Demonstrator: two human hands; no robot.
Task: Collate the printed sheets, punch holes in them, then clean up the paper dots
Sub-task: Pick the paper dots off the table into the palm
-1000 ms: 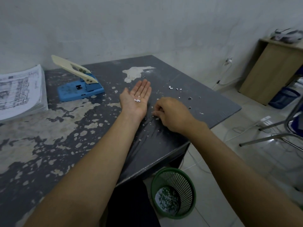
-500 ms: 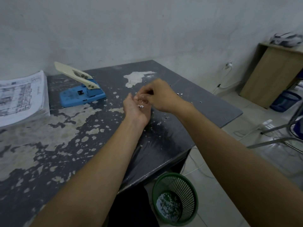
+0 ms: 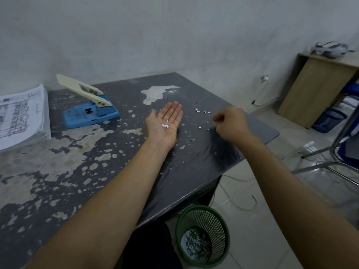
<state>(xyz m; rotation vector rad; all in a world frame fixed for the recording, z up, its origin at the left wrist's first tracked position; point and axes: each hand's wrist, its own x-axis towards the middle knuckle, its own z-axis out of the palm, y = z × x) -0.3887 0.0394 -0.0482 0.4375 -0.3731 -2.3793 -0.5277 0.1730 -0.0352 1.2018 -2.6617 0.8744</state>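
Observation:
My left hand (image 3: 165, 121) lies palm up and flat on the dark, peeling table (image 3: 196, 164), with a small heap of white paper dots (image 3: 165, 125) in the palm. To its right my right hand (image 3: 232, 124) hovers just above the table, fingers curled with the back toward me; I see nothing in them. Several loose paper dots (image 3: 200, 111) lie scattered on the table between the two hands. The blue hole punch (image 3: 90, 113) with its cream lever raised stands at the back left. The stack of printed sheets (image 3: 21, 117) lies at the far left.
A green mesh waste bin (image 3: 203, 235) holding paper dots stands on the floor below the table's near right corner. A wooden cabinet (image 3: 314, 88), a metal chair frame (image 3: 330, 164) and loose cables (image 3: 239, 199) are on the floor to the right.
My right hand picked up dots, brought them over my left palm, then moved back right toward the loose dots. The left palm is uncovered again with dots on it.

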